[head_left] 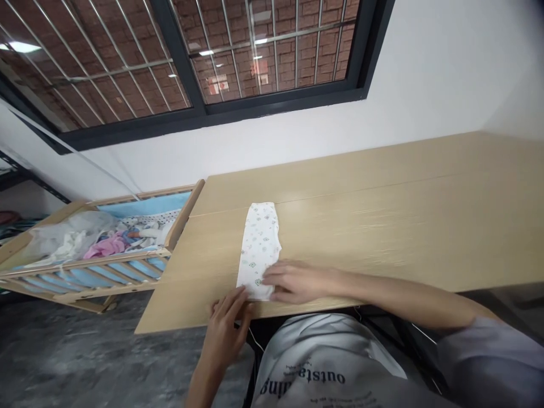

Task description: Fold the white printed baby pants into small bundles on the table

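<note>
White printed cloth (259, 246), folded into a long strip, lies on a light wooden table (382, 238), centre of the frame, its near end at the table's edge. Right hand (297, 281) rests on that end, fingers flat and apart from any pinch, not clamped. Left hand (225, 323) sits at the near corner, touching the cloth; whether it pinches is hard to tell from here. At left, a wooden cot (181, 224) holds a heap of clothes (108, 246).
</note>
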Tool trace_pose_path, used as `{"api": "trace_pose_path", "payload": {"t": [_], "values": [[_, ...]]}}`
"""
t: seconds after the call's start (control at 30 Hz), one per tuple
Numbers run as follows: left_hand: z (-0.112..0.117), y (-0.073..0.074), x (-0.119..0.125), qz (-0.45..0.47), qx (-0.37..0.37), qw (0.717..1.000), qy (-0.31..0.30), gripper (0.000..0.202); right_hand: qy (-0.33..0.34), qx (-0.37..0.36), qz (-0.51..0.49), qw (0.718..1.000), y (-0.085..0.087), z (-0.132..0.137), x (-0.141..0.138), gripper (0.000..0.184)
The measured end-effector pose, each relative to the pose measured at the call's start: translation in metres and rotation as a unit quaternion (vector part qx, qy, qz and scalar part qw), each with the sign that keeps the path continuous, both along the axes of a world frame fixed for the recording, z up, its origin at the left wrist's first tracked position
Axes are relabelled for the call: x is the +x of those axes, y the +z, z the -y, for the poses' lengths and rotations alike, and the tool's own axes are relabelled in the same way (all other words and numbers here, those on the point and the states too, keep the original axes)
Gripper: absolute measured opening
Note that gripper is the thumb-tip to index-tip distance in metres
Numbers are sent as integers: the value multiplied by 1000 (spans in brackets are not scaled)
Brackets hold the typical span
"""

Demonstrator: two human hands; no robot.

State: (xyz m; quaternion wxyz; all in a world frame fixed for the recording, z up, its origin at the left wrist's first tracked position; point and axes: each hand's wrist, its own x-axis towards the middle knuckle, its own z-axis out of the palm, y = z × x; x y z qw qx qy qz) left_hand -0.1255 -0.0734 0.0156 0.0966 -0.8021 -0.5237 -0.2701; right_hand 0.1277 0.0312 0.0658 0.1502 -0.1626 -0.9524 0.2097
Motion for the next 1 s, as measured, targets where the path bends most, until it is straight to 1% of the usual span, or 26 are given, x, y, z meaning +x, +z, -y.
{"api": "trace_pose_path", "payload": {"t": [0.13, 0.17, 0.2, 0.27, 0.33, 0.4, 0.43, 0.5, 0.57, 0.63, 0.7, 0.73, 0.8, 0.83, 0.9, 0.93, 1.0], "values": [[5, -3, 4, -25, 17, 998, -51, 27, -60, 73, 33, 995, -22, 37, 24, 55], [7, -4, 6, -28, 21, 998, -60, 26, -72, 91, 39, 992, -28, 44, 28, 57], [10, -5, 10, -28, 23, 997, -70, 26, -85, 107, 41, 990, -34, 51, 31, 55], [14, -7, 16, -20, 22, 996, -88, 32, -108, 133, 35, 985, -45, 65, 36, 42], [19, -6, 22, -2, 18, 995, -101, 39, -134, 147, 16, 980, -50, 76, 39, 32], [22, -4, 27, 20, 12, 993, -119, 41, -151, 143, -4, 978, -48, 85, 43, 30], [24, -2, 30, 30, 5, 991, -130, 41, -153, 132, -10, 979, -43, 87, 46, 29], [27, 3, 34, 50, -16, 987, -153, 40, -152, 88, -7, 984, -28, 90, 54, 29], [28, 11, 38, 75, -26, 983, -165, 37, -152, 15, 1, 988, -8, 88, 62, 28], [26, 23, 40, 106, -13, 982, -158, 32, -147, -63, -7, 987, 14, 81, 69, 28], [18, 39, 42, 132, 11, 980, -148, 27, -137, -121, -36, 982, 34, 68, 74, 29], [11, 48, 43, 140, 19, 979, -144, 26, -136, -138, -53, 980, 41, 59, 74, 29], [-10, 66, 44, 148, 19, 979, -135, 23, -144, -146, -85, 975, 51, 34, 71, 30], [-23, 74, 44, 154, 11, 980, -128, 21, -152, -141, -97, 973, 53, 18, 67, 31], [-58, 88, 43, 178, -25, 978, -104, 20, -176, -127, -116, 969, 50, -20, 58, 32], [-77, 92, 43, 198, -53, 975, -88, 21, -187, -124, -123, 967, 46, -40, 53, 31], [-118, 97, 41, 243, -123, 961, -49, 23, -214, -145, -149, 955, 32, -83, 42, 29]]}}
